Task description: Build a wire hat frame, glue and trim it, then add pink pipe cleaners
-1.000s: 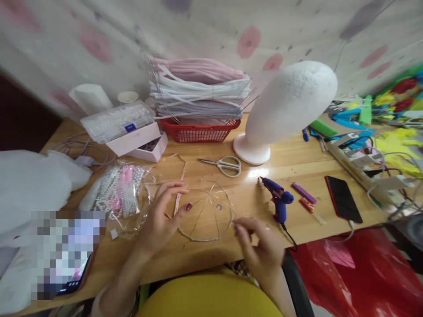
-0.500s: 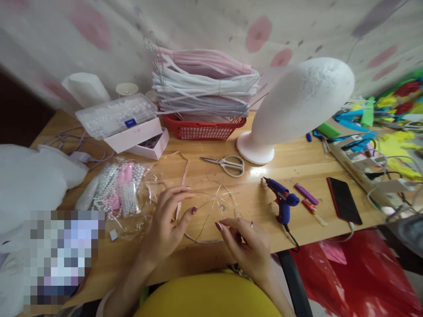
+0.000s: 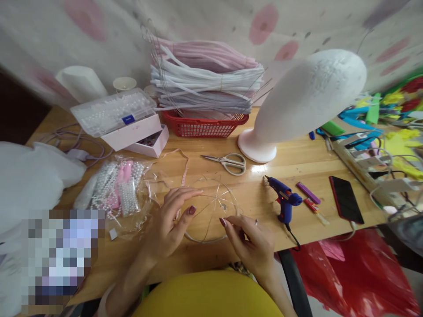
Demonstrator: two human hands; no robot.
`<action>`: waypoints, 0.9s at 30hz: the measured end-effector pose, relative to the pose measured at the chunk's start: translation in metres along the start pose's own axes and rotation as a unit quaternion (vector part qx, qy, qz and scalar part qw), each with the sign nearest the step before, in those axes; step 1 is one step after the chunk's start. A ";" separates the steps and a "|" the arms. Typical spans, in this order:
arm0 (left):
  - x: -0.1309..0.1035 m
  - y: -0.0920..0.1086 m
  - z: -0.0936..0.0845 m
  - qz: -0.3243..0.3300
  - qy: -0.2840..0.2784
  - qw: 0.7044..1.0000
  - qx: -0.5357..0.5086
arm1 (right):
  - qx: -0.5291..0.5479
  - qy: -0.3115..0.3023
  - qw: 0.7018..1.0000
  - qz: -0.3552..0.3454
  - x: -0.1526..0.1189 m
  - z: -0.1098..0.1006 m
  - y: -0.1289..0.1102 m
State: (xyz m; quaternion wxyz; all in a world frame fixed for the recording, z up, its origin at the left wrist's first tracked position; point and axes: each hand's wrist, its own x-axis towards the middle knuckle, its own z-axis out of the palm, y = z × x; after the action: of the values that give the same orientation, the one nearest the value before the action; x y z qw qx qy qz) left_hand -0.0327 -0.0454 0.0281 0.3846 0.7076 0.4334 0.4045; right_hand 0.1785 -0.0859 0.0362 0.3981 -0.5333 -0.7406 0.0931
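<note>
A round wire frame (image 3: 202,241) with thin spokes meeting at its middle lies flat on the wooden table in front of me. My left hand (image 3: 173,215) is over its left side, thumb and fingers apart, with the index fingertip close to a spoke. On the lower right side my right hand (image 3: 249,237) has thumb and index finger pinched together at the frame; its other fingers are curled, and the palm hides part of the rim. Beyond the frame are scissors (image 3: 228,163) with pale handles. A pink measuring tape (image 3: 185,169) runs behind my left hand.
To the right lie a blue glue gun (image 3: 283,198), a purple stick (image 3: 308,193) and a phone (image 3: 346,199). A white foam head form (image 3: 307,97) stands behind. A red basket (image 3: 205,127) holds pipe cleaners (image 3: 208,79). Bagged pearl beads (image 3: 125,187) are on the left.
The view has shifted slightly. My left index finger has stretched a little further over the frame, and my right hand has moved slightly right, still pinched.
</note>
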 end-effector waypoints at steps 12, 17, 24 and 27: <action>-0.003 -0.002 -0.006 -0.073 0.097 0.992 -0.017 | -0.066 0.146 0.985 0.059 -0.011 -0.023 0.032; 0.007 -0.001 -0.012 -0.039 0.100 0.994 0.028 | -0.101 0.364 0.915 0.142 -0.015 -0.029 0.048; 0.039 -0.001 -0.009 0.004 -0.039 0.996 0.083 | -0.084 0.489 0.856 0.147 0.002 -0.041 0.055; 0.041 -0.003 -0.007 -0.010 -0.050 0.996 0.070 | -0.094 0.499 0.850 0.138 0.006 -0.042 0.054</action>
State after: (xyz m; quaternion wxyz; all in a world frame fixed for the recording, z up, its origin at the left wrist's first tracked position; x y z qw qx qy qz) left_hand -0.0273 -0.0058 0.0381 0.3596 0.7479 0.4474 0.3334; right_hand 0.2458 -0.0706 0.0364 0.6453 -0.6397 -0.3660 -0.2012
